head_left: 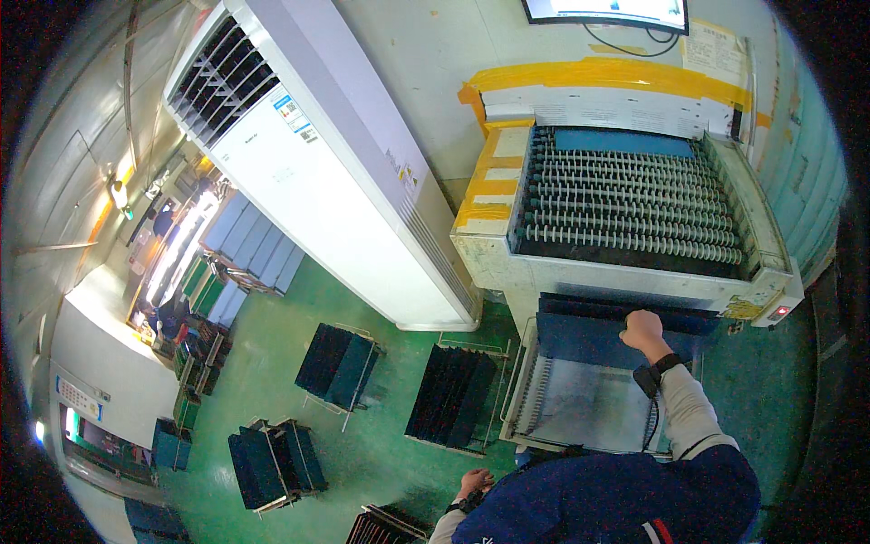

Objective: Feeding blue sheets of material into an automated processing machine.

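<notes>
My right hand (pixel 642 332) is closed on the upper part of a dark blue flat panel (pixel 580 338), which stands upright in a pale rack (pixel 518 412) below the roller machine. Another dark panel stands just behind it. Toward me, the rack's floor shows bare, with a row of slots along its left side. My left hand (pixel 477 480) hangs low beside my body, fingers curled, with nothing visible in it. A dark band with a small box sits on my right wrist.
The roller machine (pixel 634 195) stands ahead, with a blue panel (pixel 621 142) at its far end. Left of it rises a tall white air conditioner (pixel 335 208). Wire racks of dark panels (pixel 451 396) stand on the green floor (pixel 362 453) to my left. A screen (pixel 607 11) hangs above.
</notes>
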The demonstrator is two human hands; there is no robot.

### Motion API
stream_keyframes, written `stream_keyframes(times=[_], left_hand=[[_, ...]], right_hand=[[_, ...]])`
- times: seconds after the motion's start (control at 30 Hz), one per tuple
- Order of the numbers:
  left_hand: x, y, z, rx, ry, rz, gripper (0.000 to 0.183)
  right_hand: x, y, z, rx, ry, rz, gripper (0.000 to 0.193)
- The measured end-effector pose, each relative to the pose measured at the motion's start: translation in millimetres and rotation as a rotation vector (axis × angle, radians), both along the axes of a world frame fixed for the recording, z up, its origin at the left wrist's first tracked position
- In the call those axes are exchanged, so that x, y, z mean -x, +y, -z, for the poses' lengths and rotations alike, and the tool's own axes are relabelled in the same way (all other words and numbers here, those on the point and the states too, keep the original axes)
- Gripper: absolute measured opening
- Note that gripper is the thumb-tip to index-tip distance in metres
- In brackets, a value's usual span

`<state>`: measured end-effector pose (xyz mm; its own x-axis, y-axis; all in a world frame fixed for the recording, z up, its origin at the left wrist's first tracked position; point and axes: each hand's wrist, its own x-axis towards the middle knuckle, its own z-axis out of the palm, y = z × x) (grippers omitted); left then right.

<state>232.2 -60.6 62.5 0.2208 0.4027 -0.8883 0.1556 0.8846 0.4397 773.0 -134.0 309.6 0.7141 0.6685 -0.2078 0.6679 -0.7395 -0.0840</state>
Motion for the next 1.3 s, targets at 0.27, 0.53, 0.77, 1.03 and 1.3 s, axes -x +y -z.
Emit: stream_keyframes(times=[0.27,0.53,0.77,1.03,1.3], left_hand=[[2,3,5,0.000,0.060,0.062,0.034],[11,6,28,-0.045,-0.014,0.114,0.029],[14,5,35,-0.161,0.072,0.210,0.023],[-2,4,-10,0.054,-0.126,0.020,0.015],[-18,5,-45,-0.066,0.012,0.164,0.018]], right_hand=[[-3,-1,6,-0.011,-0.008,-0.006,0.027],[-1,1,2,-0.013,-0.009,-0.012,0.028],[-3,1,8,-0.039,-0.043,-0.025,0.028],[-2,4,2,-0.017,-0.019,-0.012,0.028],[-4,1,5,-0.009,-0.008,-0.001,0.029]])
